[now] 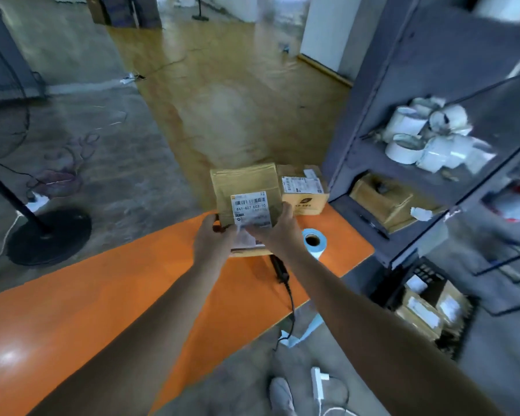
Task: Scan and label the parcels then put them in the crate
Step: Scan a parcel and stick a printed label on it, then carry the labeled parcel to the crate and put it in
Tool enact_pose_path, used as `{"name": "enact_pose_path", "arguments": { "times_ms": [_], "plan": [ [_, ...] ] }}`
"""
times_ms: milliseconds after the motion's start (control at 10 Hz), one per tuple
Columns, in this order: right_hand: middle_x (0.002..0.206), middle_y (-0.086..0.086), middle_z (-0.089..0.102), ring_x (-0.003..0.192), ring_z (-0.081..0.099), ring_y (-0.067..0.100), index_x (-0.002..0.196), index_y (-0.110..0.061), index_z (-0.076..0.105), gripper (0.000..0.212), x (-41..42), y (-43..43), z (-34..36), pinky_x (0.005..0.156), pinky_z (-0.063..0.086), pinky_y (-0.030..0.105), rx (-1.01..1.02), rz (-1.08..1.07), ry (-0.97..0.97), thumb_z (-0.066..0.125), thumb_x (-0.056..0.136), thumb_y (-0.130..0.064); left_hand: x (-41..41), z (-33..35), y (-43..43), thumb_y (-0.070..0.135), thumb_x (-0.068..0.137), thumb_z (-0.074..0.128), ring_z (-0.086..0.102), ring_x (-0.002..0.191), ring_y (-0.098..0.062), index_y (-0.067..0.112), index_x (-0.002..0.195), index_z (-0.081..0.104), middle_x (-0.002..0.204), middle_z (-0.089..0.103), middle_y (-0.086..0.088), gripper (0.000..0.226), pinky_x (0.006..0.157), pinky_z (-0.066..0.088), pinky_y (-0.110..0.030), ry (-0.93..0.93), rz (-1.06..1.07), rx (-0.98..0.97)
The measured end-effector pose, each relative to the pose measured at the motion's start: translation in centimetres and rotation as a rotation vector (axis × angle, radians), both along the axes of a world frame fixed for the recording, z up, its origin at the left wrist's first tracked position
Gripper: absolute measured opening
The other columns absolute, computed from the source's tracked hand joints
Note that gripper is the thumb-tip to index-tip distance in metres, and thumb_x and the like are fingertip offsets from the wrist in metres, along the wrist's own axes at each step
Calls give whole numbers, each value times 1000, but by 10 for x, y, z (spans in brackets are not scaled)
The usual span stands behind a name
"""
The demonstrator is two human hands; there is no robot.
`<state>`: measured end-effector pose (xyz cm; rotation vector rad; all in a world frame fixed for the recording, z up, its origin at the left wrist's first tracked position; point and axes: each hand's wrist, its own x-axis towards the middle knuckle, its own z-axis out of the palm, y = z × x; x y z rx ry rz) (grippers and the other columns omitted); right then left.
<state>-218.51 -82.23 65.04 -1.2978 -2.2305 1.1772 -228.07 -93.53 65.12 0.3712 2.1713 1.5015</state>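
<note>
Above the far end of the orange table (102,295), both hands are holding a brown parcel (243,181) tilted so its white barcode label (250,210) is facing the camera. The left hand (212,235) is curling round the parcel's lower left corner. The right hand (278,232) is gripping the lower right side, thumb lying up the face beside the label; blur is hiding its fingertips. A second labelled parcel (302,190) is sitting on the table just behind. A blue label roll (312,240) is standing near the right wrist, and a black scanner (279,268) is lying below the hands. A black crate (430,273) holding parcels is standing on the floor to the right, beside grey shelves (373,85).
</note>
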Motion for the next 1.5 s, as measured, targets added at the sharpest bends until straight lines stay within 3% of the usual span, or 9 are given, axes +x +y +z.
{"name": "enact_pose_path", "arguments": {
  "times_ms": [100, 300, 600, 700, 900, 1000, 1200, 1300, 1500],
  "plan": [
    [119, 2, 58, 106, 58, 23, 132, -15, 36, 76, 35, -6, 15, 82, 52, 39, 33, -90, 52, 79, 75, -44, 17, 3, 3, 32, 87, 64, 63, 94, -14, 25, 120, 58, 103, 66, 6, 34, 74, 50, -29, 50, -122, 62],
    [111, -1, 60, 91, 58, 21, 132, -21, 36, 54, 122, -13, 37, 61, 40, 31, 89, -267, -4, 63, 89, -41, 82, 21, 17, 35, 88, 61, 60, 92, -24, 23, 104, 58, 100, 65, -1, 20, 79, 52, -41, 66, -318, 139],
    [103, -3, 61, 76, 61, 13, 129, -21, 40, 48, 272, -19, 41, 57, 50, 32, 126, -506, -25, 60, 92, -43, 212, 25, 48, 35, 89, 59, 60, 71, -10, 23, 107, 60, 85, 66, 6, 21, 63, 46, -29, 22, -566, 133],
    [100, -2, 64, 80, 64, 18, 123, -20, 42, 44, 325, -14, 38, 67, 56, 41, 122, -560, 7, 62, 91, -41, 262, 25, 62, 35, 89, 60, 60, 73, -13, 23, 107, 59, 89, 66, 3, 21, 63, 47, -30, 1, -614, 124],
    [91, -12, 58, 70, 59, 8, 124, -23, 40, 39, 436, 11, 30, 53, 45, 24, 117, -541, 8, 60, 94, -39, 370, 17, 90, 32, 90, 61, 62, 83, -17, 20, 104, 58, 93, 65, 3, 18, 67, 48, -30, 3, -620, 95],
    [90, -14, 58, 73, 58, 6, 129, -20, 41, 45, 488, 29, 25, 57, 46, 26, 110, -514, 10, 60, 94, -39, 425, 17, 102, 26, 92, 59, 60, 76, -12, 16, 104, 58, 91, 64, 1, 16, 56, 45, -24, 12, -605, 86],
    [95, -9, 59, 79, 58, 11, 130, -23, 40, 44, 566, 74, 24, 56, 41, 26, 102, -449, -7, 58, 94, -41, 509, 21, 134, 23, 92, 59, 64, 82, -14, 14, 107, 56, 96, 65, 1, 18, 70, 56, -36, -64, -540, 72],
    [93, -7, 60, 80, 58, 14, 120, -24, 41, 37, 586, 96, 19, 58, 44, 29, 101, -448, -24, 59, 93, -41, 528, 17, 154, 26, 91, 60, 64, 81, -12, 16, 106, 56, 95, 65, 3, 19, 64, 56, -32, -65, -537, 54],
    [87, -7, 59, 79, 56, 15, 107, -23, 43, 29, 625, 163, -3, 57, 38, 29, 70, -453, -82, 58, 93, -42, 562, -11, 224, 41, 83, 64, 69, 85, -20, 25, 93, 56, 93, 69, 2, 20, 74, 59, -50, -136, -542, -1]
  ]
}}
